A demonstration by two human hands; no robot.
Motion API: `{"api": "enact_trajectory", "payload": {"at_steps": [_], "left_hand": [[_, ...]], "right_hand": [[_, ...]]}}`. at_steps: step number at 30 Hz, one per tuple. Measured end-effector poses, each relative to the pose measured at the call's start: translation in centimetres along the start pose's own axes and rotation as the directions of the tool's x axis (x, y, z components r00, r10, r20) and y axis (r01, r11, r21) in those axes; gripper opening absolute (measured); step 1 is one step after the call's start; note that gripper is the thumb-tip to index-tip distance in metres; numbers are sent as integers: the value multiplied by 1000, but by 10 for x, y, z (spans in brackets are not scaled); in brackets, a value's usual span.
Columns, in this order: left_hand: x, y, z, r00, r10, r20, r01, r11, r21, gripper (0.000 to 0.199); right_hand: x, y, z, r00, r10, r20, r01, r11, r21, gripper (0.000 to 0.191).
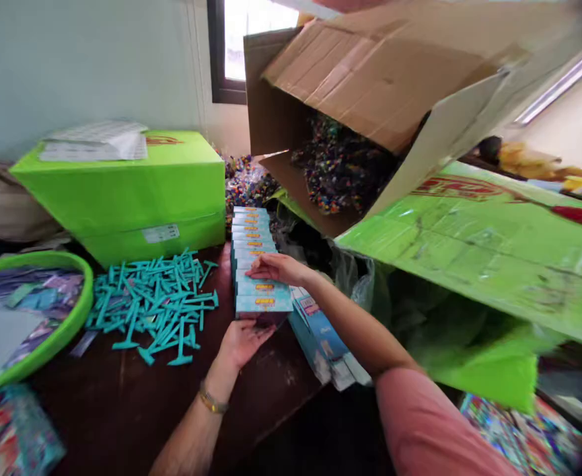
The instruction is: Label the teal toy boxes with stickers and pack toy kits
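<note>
Head view, with every place taken from the row of small pale-blue boxes (263, 289) on the dark desk (107, 403): farthest left of the row and nearer me lies a blurred pile of colourful packets (16, 433). Behind those packets, well left of the row, sits a green basket (87, 284) of purple and teal wrappers (28, 291). A big green carton (156, 192) stands left of the row's far end, white sheets (95, 140) on top. Just left of the row, teal T-shaped sticks (156, 304) lie in a loose heap.

My left hand (244, 342) is at the row's near end, palm up, fingers loosely spread at the base of the nearest box; a gold band (212, 400) circles that wrist. My right hand (285, 268) lies across the top of the row, fingers bent; I cannot tell whether they pinch a box.

Right of the row, more blue boxes (320, 324) lie at a slant. Behind it to the right, an open cardboard box (350, 73) tilts, with many-coloured beads (340, 172) inside. Well right of the row is another green carton (493, 258).
</note>
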State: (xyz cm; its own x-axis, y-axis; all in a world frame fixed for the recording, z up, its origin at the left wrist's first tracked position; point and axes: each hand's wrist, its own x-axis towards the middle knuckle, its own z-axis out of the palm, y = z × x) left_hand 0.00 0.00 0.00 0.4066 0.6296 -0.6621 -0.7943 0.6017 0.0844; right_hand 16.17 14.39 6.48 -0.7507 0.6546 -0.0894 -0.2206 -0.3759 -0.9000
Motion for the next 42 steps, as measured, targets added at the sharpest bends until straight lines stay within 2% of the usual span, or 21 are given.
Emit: {"api": "enact_trajectory", "payload": {"at_steps": [3,6,9,13,16,18,19,21,24,26,28,30,32,36,38,40,42], "left_hand": [[11,1,-14,999,8,41,-6,999,-31,23],[21,3,-30,991,-15,134,22,999,-50,13],[30,6,-46,960,-40,276,58,997,-57,15],[39,12,-60,890,-23,456,77,992,-99,20],[44,16,-65,852,-42,521,111,989,-102,18],[46,18,-66,846,-71,528,137,987,-88,19],[47,19,-66,847,-76,526,141,986,-85,21],[46,19,-66,854,-72,515,133,988,-83,25],[44,17,-65,870,-53,490,119,987,-105,22],[42,16,-64,879,-51,473,122,985,-120,19],[40,16,-63,881,-60,469,131,984,-119,18],[38,16,-61,877,-67,476,137,984,-113,19],[38,16,-62,874,-66,482,134,985,-108,20],[44,14,-67,876,-38,481,90,992,-86,22],[49,14,-70,873,-25,487,68,995,-70,23],[51,15,-71,867,-26,497,58,997,-50,23],[51,15,-70,863,-39,504,61,998,-28,25]], "right_hand": [[35,-12,-22,995,-75,-68,73,997,-37,29],[81,-30,-50,965,-137,-223,107,984,-144,29],[134,-52,-86,888,-215,-407,104,955,-279,30],[192,-86,-135,780,-338,-527,106,901,-421,32],[215,-110,-164,703,-428,-568,68,835,-546,30],[220,-119,-175,682,-467,-563,22,782,-623,30],[220,-121,-177,686,-475,-550,-5,754,-657,31],[215,-119,-178,731,-455,-508,-61,698,-714,32],[195,-108,-171,840,-352,-413,-128,612,-780,39],[178,-102,-165,893,-276,-357,-157,552,-819,64],[163,-100,-161,916,-229,-330,-184,491,-851,95],[154,-98,-157,914,-230,-333,-216,418,-882,109],[153,-95,-152,899,-265,-347,-247,346,-905,105],[167,-94,-139,839,-369,-400,-315,271,-910,58],[172,-100,-130,797,-428,-425,-346,253,-904,45],[166,-103,-116,762,-481,-433,-360,242,-901,47],[143,-94,-92,765,-525,-374,-322,191,-927,58]]}}
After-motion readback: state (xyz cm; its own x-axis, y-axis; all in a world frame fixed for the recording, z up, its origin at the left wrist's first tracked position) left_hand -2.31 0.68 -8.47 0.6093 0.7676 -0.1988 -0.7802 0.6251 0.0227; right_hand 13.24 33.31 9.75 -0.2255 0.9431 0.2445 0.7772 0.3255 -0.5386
